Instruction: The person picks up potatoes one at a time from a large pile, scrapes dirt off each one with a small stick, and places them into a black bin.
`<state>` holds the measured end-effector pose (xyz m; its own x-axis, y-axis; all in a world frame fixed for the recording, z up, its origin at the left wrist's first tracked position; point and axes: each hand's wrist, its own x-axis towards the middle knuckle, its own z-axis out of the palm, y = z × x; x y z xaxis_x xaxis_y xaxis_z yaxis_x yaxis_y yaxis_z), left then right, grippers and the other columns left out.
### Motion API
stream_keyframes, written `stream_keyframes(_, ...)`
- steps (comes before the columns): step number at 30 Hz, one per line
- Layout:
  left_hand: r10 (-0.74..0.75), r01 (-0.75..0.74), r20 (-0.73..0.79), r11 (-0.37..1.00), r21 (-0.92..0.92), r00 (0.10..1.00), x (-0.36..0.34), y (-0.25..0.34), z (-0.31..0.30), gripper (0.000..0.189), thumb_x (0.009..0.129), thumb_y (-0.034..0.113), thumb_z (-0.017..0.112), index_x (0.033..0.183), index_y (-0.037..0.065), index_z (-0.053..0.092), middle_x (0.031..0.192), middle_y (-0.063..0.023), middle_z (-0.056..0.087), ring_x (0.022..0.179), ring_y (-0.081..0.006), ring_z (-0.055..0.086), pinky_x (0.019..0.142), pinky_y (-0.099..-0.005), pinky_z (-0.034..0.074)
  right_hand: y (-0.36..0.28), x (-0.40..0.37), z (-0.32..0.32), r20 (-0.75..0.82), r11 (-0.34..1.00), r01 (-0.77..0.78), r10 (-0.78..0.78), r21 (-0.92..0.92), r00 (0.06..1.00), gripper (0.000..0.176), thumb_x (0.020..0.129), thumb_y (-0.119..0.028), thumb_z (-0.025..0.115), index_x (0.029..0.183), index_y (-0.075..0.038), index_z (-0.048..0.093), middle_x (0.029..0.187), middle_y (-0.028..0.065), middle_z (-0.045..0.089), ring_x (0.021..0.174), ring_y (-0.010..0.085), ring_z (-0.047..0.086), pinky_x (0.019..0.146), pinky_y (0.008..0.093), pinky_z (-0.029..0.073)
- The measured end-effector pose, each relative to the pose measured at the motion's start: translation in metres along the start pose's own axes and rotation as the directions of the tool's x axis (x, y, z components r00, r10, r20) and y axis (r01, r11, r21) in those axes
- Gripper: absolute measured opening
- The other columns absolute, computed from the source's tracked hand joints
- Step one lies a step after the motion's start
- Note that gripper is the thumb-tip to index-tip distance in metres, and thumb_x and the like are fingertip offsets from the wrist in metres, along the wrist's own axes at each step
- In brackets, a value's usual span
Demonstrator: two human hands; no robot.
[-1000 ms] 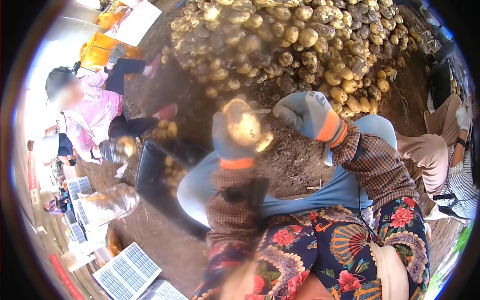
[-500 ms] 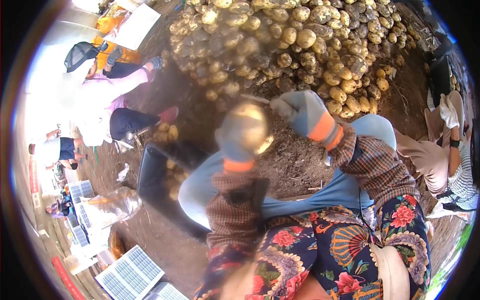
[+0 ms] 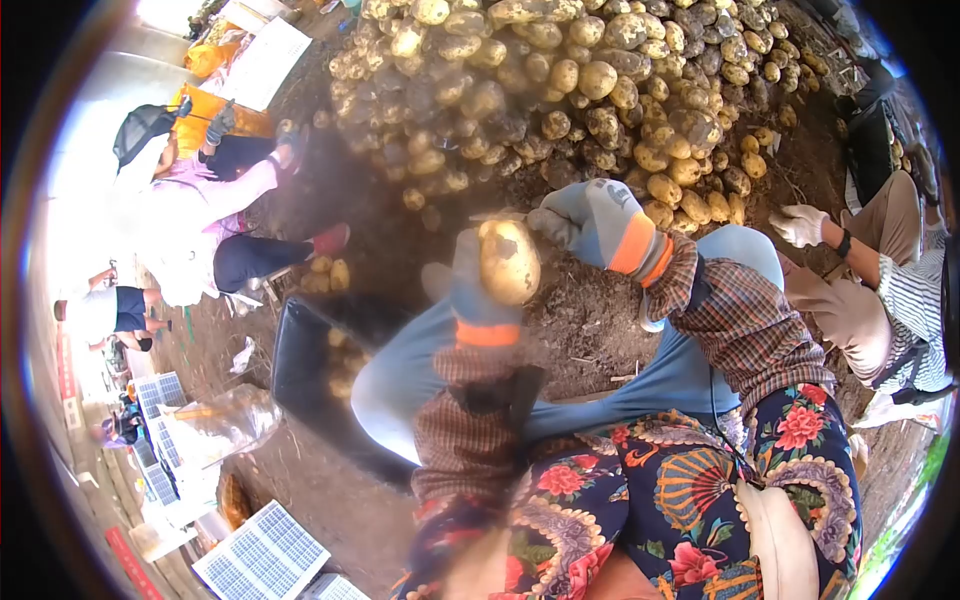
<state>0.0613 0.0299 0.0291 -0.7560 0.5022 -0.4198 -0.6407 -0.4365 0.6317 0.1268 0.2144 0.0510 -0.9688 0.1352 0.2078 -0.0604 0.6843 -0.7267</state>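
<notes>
My left hand [image 3: 468,275], in a grey glove with an orange cuff band, is closed around a large yellow potato [image 3: 512,265]; its fingers are partly blurred. Close to the potato's upper end is my right hand [image 3: 590,222], gloved alike, with its fingers curled together. A thin, pale blade-like tool [image 3: 492,216] juts from the right fingers across the top of the potato, its details blurred. Beyond both hands lies a large heap of soil-covered potatoes [image 3: 600,80]. Below my left hand stands a black container [image 3: 310,350] with several potatoes in it.
At the left, a person in pink [image 3: 215,190] sits by a few potatoes [image 3: 325,272]. A person in a striped top [image 3: 915,300] sits at the right, one gloved hand [image 3: 800,225] held out. Printed white sheets [image 3: 262,555] lie at lower left. Bare soil [image 3: 600,320] shows between my knees.
The potato in my left hand has turned and shows more of its face. My right hand has shifted slightly left, nearer to it. The person at right has reached a gloved hand outward.
</notes>
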Motion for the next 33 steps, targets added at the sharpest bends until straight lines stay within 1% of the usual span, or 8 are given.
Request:
stream_keyframes(6, 0.118, -0.117, -0.008, 0.991, 0.067, 0.993, 0.002, 0.001, -0.002, 0.053, 0.105, 0.045, 0.046, 0.119, -0.002, 0.064, 0.11, -0.0184, 0.069, 0.098, -0.0319, 0.067, 0.087, -0.0437, 0.055, -0.015, -0.003, 0.0, 0.134, 0.969, -0.212, 0.196, 0.123, 0.971, 0.033, 0.099, -0.039, 0.061, 0.095, -0.009, 0.076, 0.082, 0.0165, 0.071, 0.076, 0.0378, 0.068, 0.068, 0.0444, 0.053)
stream_keyframes(10, 0.01, 0.003, 0.11, 0.993, -0.121, 0.994, 0.02, -0.003, -0.029, 0.051, 0.106, 0.043, 0.045, 0.119, -0.003, 0.063, 0.108, -0.0205, 0.069, 0.097, -0.0317, 0.067, 0.088, -0.0454, 0.055, -0.01, -0.006, 0.027, 0.078, 0.977, -0.096, 0.083, 0.19, 0.994, 0.032, 0.1, -0.035, 0.06, 0.091, -0.009, 0.074, 0.08, 0.0163, 0.069, 0.074, 0.0382, 0.067, 0.067, 0.0449, 0.053)
stream_keyframes(13, -0.046, 0.036, -0.152, 0.997, -0.065, 0.987, 0.007, 0.004, -0.013, 0.053, 0.106, 0.044, 0.045, 0.121, -0.003, 0.062, 0.108, -0.0211, 0.069, 0.096, -0.0314, 0.068, 0.087, -0.0443, 0.057, -0.019, -0.007, 0.02, 0.169, 0.992, 0.128, -0.123, -0.021, 0.978, 0.031, 0.099, -0.034, 0.061, 0.085, -0.009, 0.072, 0.076, 0.0153, 0.068, 0.073, 0.038, 0.066, 0.066, 0.0458, 0.053)
stream_keyframes(17, 0.006, -0.014, 0.056, 0.989, 0.149, 0.998, 0.01, 0.028, -0.038, 0.054, 0.106, 0.044, 0.046, 0.123, -0.005, 0.061, 0.112, -0.0213, 0.069, 0.096, -0.0311, 0.069, 0.083, -0.0412, 0.06, -0.02, -0.012, 0.029, 0.105, 0.987, 0.142, -0.15, 0.079, 0.983, 0.026, 0.095, -0.034, 0.064, 0.085, -0.011, 0.072, 0.076, 0.0148, 0.068, 0.072, 0.0369, 0.066, 0.065, 0.0463, 0.052)
stream_keyframes(20, 0.074, -0.034, 0.279, 0.989, -0.145, 0.958, -0.011, 0.094, -0.037, 0.047, 0.099, 0.042, 0.056, 0.118, 0.0, 0.064, 0.109, -0.0181, 0.069, 0.094, -0.0307, 0.068, 0.081, -0.0423, 0.058, -0.009, -0.009, 0.018, -0.055, 0.971, 0.036, -0.024, 0.238, 0.998, 0.03, 0.098, -0.036, 0.062, 0.089, -0.01, 0.075, 0.078, 0.0157, 0.069, 0.07, 0.0342, 0.068, 0.066, 0.0434, 0.054)
stream_keyframes(25, 0.475, -0.392, -0.306, 0.872, 0.294, 0.825, -0.083, 0.214, -0.141, 0.061, 0.094, 0.051, 0.065, 0.133, 0.006, 0.057, 0.12, -0.0151, 0.067, 0.101, -0.0317, 0.068, 0.089, -0.0511, 0.057, 0.039, 0.015, -0.041, -0.425, 0.822, 0.034, 0.258, 0.568, 0.868, 0.034, 0.103, -0.031, 0.059, 0.092, -0.004, 0.077, 0.075, 0.0077, 0.071, 0.056, 0.0125, 0.06, 0.049, 0.0267, 0.049)
stream_keyframes(27, 0.521, -0.299, -0.527, 0.841, 0.45, 0.672, -0.115, 0.236, -0.208, 0.059, 0.094, 0.051, 0.066, 0.133, 0.007, 0.057, 0.12, -0.0132, 0.066, 0.101, -0.0308, 0.067, 0.09, -0.0502, 0.055, 0.02, 0.009, -0.087, -0.266, 0.582, -0.255, 0.661, 0.772, 0.702, 0.038, 0.106, -0.037, 0.051, 0.098, -0.008, 0.074, 0.074, 0.0028, 0.065, 0.052, 0.0064, 0.051, 0.042, 0.0224, 0.039)
stream_keyframes(33, 0.45, 0.022, -0.856, 0.882, 0.471, 0.256, -0.193, 0.229, -0.319, 0.056, 0.093, 0.049, 0.067, 0.134, 0.012, 0.058, 0.121, -0.0077, 0.066, 0.103, -0.028, 0.066, 0.091, -0.0477, 0.051, 0.05, 0.004, -0.098, -0.304, 0.43, -0.074, 0.74, 0.9, 0.6, 0.052, 0.106, -0.048, 0.048, 0.103, -0.004, 0.075, 0.07, 0.0006, 0.06, 0.049, 0.0065, 0.04, 0.044, 0.0242, 0.028)
